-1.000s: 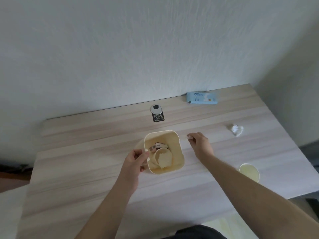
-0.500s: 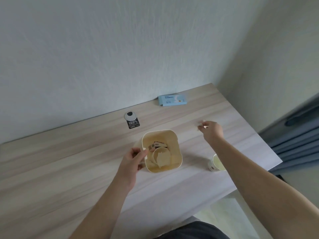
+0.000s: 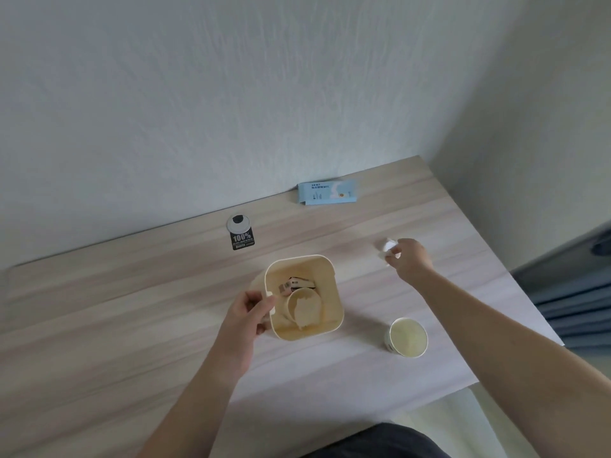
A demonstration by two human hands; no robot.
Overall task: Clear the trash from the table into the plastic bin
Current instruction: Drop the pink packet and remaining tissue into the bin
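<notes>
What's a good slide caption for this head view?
Left hand steadies the bin while right hand closes on a tissue; a cup waits.

Probably a plain home room: a wood-grain bench set into a white-walled corner, blue curtain beyond the right-hand fingers.

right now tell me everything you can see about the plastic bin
The plastic bin is a small cream tub with rounded corners, smooth walls and an open top, standing upright on the wooden table near its middle. Inside lie a paper cup tipped on its side and a dark printed wrapper behind it. The left hand grips its left rim, thumb over the edge. The right hand is apart from it, at a crumpled white tissue.
</notes>
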